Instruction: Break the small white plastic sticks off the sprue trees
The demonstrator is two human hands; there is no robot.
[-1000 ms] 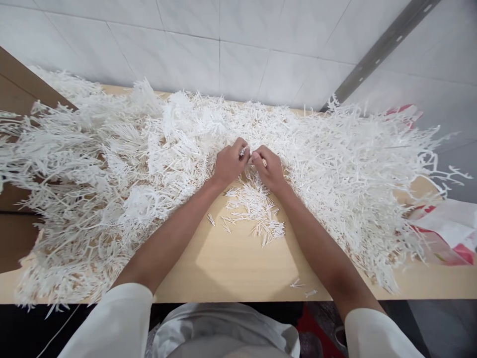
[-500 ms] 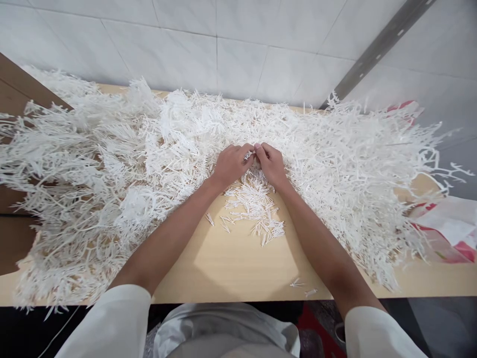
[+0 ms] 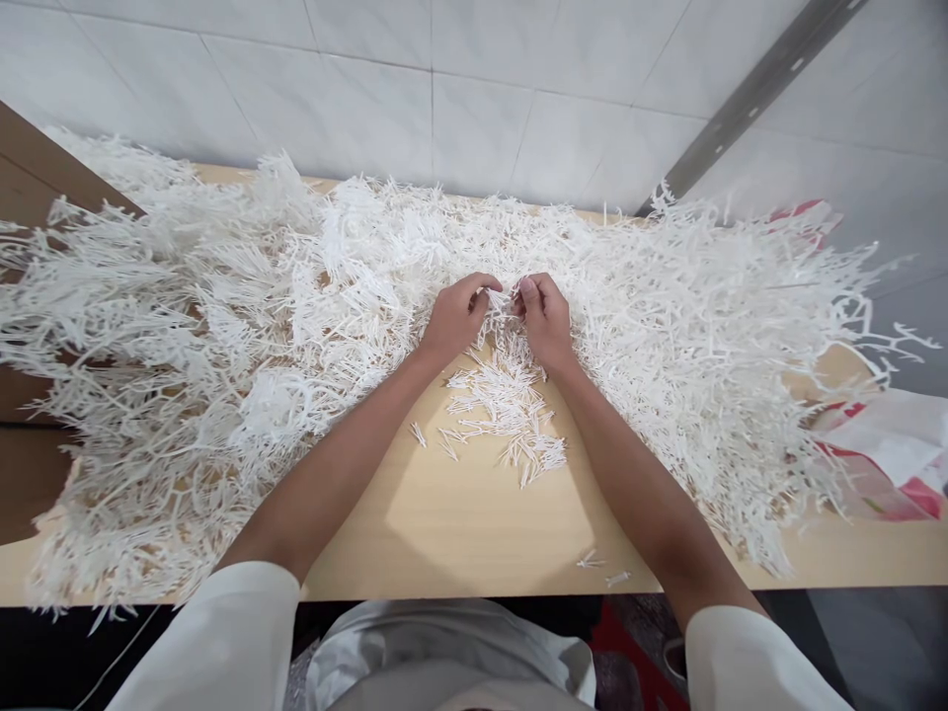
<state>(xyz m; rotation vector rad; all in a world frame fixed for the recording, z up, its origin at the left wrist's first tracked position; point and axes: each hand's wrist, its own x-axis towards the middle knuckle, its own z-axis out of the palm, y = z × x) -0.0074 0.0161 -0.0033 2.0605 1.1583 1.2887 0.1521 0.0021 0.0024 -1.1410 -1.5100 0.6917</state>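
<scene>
My left hand [image 3: 455, 318] and my right hand [image 3: 546, 318] meet at the middle of a wooden table [image 3: 459, 523], fingertips pinched together on one small white branched plastic piece [image 3: 506, 300]. A little heap of short loose white sticks [image 3: 511, 405] lies on the bare wood just below my hands. A large tangle of white branched plastic pieces [image 3: 222, 326] covers the table to the left, behind and to the right [image 3: 711, 326] of my hands.
A white tiled wall [image 3: 444, 89] rises behind the table, with a grey metal rail [image 3: 755, 89] slanting at the right. A red and white plastic bag [image 3: 896, 454] lies at the right edge. Dark wooden boards [image 3: 30, 168] stand at the left.
Both hands have shifted slightly farther from me and lifted a little, still pinching the same small white piece between them. The piles have not moved.
</scene>
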